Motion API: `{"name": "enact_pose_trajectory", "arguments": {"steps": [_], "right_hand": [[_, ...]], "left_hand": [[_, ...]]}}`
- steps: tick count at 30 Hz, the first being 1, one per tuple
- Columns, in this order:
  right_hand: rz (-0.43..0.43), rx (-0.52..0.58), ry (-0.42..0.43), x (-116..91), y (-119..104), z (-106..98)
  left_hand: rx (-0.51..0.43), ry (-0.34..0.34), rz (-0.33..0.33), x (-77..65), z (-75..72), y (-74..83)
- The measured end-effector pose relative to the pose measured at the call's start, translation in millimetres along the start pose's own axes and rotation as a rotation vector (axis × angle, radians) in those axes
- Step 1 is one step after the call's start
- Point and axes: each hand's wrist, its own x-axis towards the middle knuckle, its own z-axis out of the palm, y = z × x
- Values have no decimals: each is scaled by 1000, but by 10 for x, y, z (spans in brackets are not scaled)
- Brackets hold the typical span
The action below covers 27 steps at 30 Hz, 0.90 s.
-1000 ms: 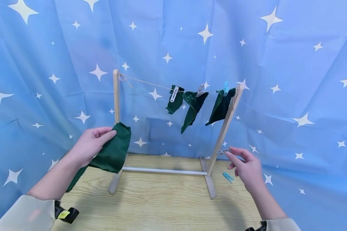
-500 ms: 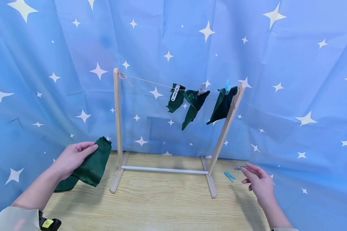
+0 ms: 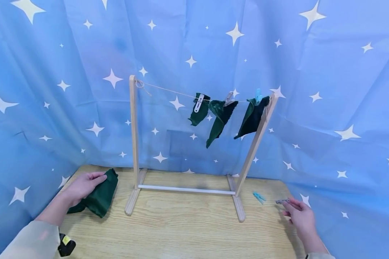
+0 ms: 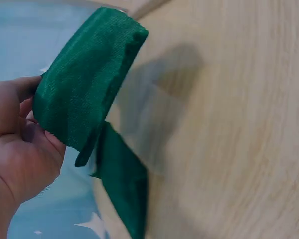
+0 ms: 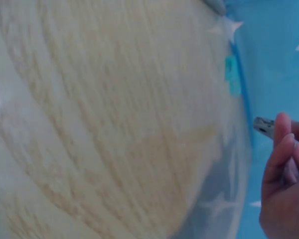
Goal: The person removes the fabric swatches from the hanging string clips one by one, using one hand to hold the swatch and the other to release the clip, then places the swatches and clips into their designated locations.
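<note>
At the left end of the table, my left hand (image 3: 82, 187) pinches a green cloth (image 3: 103, 196) by its upper edge. In the left wrist view another green cloth part (image 4: 124, 181) shows below the held one; whether it is a separate piece I cannot tell. My right hand (image 3: 303, 218) pinches a grey clothespin (image 3: 282, 201) between thumb and fingers near the table's right edge. A blue clothespin (image 3: 259, 197) lies on the table just left of it. Three green cloths hang from the string (image 3: 171, 91), pinned by two grey-white clothespins (image 3: 199, 103) and one blue clothespin (image 3: 258, 96).
A wooden rack with a left post (image 3: 134, 133), a right post (image 3: 254, 147) and a low white crossbar (image 3: 186, 189) stands mid-table (image 3: 181, 233). Behind and beside it hangs a blue curtain (image 3: 168, 43) with white stars.
My left hand has lowered to the left with the green cloth, away from the rack. My right hand has moved down and right with the grey clothespin.
</note>
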Motion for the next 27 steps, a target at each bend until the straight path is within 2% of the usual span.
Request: {"name": "enact_pose_trajectory", "arguments": {"steps": [8,16,21,27], "right_hand": [[27,2,45,99,200,-10],[59,-18,67,175,239,4],[107,-34,51,201,290,17],[81,-73,33,210,316,45]], "left_hand": [[-56,-9,-52,106,121,-167],[-71,-42,-78,150,195,-206],[-7,-18,-81,205,225,-247],[155,28,-26,253,234,-268]]}}
